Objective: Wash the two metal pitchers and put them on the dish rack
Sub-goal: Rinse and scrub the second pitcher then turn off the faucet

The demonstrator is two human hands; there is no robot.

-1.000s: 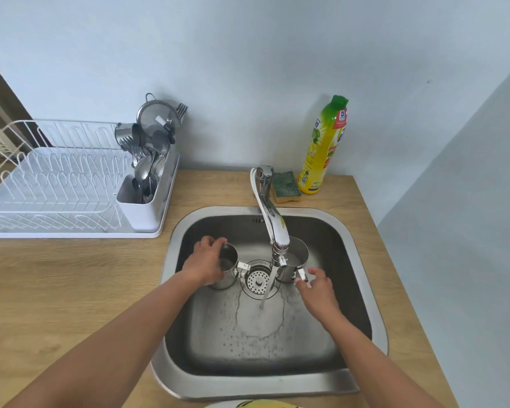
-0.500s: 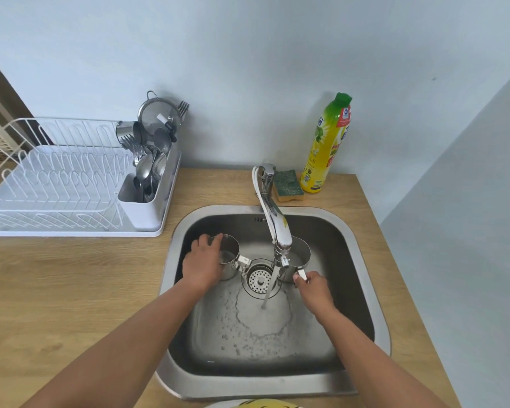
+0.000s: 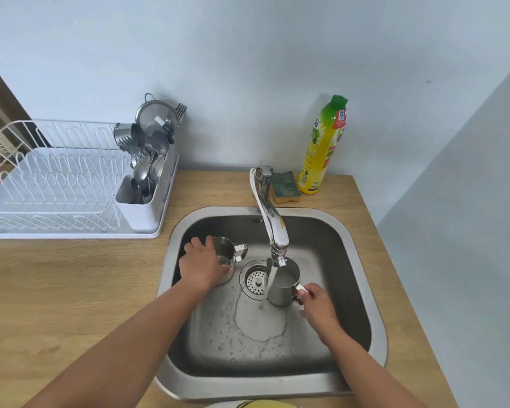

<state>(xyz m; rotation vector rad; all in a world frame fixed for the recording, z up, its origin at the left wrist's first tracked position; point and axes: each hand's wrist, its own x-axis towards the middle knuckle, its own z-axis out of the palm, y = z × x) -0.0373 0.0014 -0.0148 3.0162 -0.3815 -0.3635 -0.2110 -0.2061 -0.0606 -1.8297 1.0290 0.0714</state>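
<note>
Rinsing under way in the sink: left hand wrapped around left metal pitcher, right hand pinching handle of right pitcher beside running faucet; next, likely sponge.

No legible text anywhere. Yellow detergent bottle label printed, lettering too blurred to read; brand not discernible.

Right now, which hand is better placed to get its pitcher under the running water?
Right. The right hand pinches the handle of the right pitcher beside the stream; the left hand holds the left pitcher across the drain.
</note>
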